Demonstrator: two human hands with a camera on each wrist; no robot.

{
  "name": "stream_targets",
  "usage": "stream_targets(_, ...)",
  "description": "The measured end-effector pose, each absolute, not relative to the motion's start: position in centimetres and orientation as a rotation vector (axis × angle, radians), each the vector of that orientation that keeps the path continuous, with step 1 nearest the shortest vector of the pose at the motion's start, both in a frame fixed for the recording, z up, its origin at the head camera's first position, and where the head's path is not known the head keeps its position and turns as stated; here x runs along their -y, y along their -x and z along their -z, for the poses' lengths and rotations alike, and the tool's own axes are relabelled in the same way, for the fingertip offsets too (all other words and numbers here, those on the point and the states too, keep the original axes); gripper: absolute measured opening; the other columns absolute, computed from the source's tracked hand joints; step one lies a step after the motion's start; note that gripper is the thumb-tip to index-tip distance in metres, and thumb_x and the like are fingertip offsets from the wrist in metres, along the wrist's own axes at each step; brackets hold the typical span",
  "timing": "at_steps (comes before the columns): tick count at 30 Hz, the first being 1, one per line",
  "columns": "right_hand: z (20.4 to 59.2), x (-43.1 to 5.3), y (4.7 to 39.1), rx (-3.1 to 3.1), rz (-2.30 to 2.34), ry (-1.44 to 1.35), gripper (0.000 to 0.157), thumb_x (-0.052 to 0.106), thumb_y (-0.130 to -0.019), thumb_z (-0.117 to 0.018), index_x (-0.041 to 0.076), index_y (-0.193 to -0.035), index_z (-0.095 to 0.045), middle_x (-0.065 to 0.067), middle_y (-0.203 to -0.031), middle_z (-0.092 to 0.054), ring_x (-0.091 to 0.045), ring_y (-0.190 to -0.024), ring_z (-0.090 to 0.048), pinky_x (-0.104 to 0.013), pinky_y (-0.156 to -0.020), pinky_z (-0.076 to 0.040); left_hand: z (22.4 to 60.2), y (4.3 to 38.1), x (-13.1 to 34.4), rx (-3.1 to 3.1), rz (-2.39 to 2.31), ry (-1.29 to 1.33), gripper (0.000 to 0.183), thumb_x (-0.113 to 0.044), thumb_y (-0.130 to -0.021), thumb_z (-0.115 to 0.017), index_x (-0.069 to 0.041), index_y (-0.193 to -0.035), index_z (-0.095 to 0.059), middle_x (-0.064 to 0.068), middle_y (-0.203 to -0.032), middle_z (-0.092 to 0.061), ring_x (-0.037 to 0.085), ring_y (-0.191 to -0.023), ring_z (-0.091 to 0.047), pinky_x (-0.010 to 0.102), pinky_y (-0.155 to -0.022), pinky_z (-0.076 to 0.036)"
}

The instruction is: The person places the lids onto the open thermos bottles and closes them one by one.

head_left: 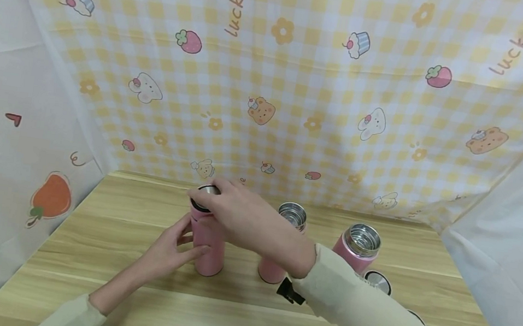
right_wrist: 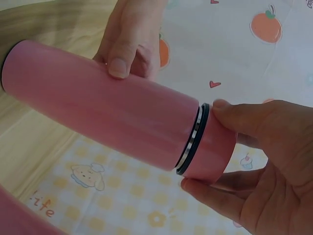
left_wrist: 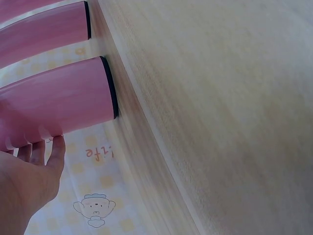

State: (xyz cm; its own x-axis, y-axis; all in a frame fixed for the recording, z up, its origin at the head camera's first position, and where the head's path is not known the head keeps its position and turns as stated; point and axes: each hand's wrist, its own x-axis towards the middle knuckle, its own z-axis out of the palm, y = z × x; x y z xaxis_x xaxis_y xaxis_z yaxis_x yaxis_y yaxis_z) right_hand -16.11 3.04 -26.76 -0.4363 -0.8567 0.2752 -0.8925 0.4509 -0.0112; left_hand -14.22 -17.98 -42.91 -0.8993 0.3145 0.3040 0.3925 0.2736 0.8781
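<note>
A pink thermos bottle (head_left: 209, 258) stands upright on the table. My left hand (head_left: 162, 257) holds its body from the left side, and in the right wrist view the thumb (right_wrist: 119, 67) lies against the pink wall. Over the top, my right hand (head_left: 246, 219) grips the pink thermos lid (right_wrist: 212, 147) between thumb and fingers. A narrow silver and black ring shows between lid and body, with the lid on the neck. The left wrist view shows the left fingers (left_wrist: 57, 152) along the underside of the bottle body (left_wrist: 63, 95) as seen there.
Right of the held bottle stand two more pink bottles, one in the middle (head_left: 272, 271) and one farther right (head_left: 352, 258), both uncapped with steel mouths. A loose lid (head_left: 378, 281) lies beside the right one; another shows partly behind the right sleeve (head_left: 370, 315). A patterned cloth (head_left: 300, 91) hangs behind the table (head_left: 202, 315).
</note>
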Motion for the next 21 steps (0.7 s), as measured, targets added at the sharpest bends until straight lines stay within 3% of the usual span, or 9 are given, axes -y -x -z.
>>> stream_targets(8, 26.6, -3.0, 15.6, 2.543, -0.235, -1.459, 0.029, 0.029, -0.101, -0.067, 0.020, -0.128, -0.062, -0.004, -0.106, -0.055, -0.018, -0.087, -0.054, -0.027, -0.067, -0.053, 43.1, 14.3, 18.1, 2.452, 1.706, 0.681, 0.073, -0.015, -0.095, -0.076, -0.016, -0.156, -0.036, 0.006, -0.146, -0.051, 0.027, -0.131, -0.050, 0.045, -0.103, -0.049)
stream_targets(14, 26.4, -3.3, 16.7, 2.401, -0.300, -1.648, 0.027, 0.024, -0.099, -0.071, 0.013, -0.121, -0.060, -0.001, -0.095, -0.054, -0.016, -0.078, -0.053, -0.026, -0.069, -0.049, 43.1, 14.3, 18.1, 2.449, 1.718, 0.691, 0.072, -0.015, -0.095, -0.075, -0.016, -0.155, -0.037, 0.005, -0.146, -0.052, 0.026, -0.132, -0.049, 0.044, -0.104, -0.048)
stream_targets(17, 26.1, -3.6, 17.4, 2.388, -0.319, -1.751, 0.034, 0.018, -0.100, -0.069, 0.012, -0.131, -0.059, -0.004, -0.107, -0.061, -0.022, -0.098, -0.061, -0.030, -0.081, -0.052, 43.1, 14.3, 18.1, 2.445, 1.719, 0.698, 0.072, -0.015, -0.095, -0.076, -0.016, -0.155, -0.037, 0.005, -0.145, -0.052, 0.026, -0.131, -0.050, 0.044, -0.103, -0.048)
stream_targets(21, 25.9, -3.9, 18.1, 2.409, -0.314, -1.857, 0.045, 0.006, -0.100, -0.065, 0.010, -0.144, -0.056, -0.012, -0.134, -0.057, -0.026, -0.121, -0.056, -0.032, -0.095, -0.050, 43.1, 14.2, 18.1, 2.443, 1.705, 0.699, 0.068, -0.016, -0.095, -0.075, -0.016, -0.153, -0.039, 0.005, -0.141, -0.055, 0.026, -0.129, -0.052, 0.046, -0.102, -0.049)
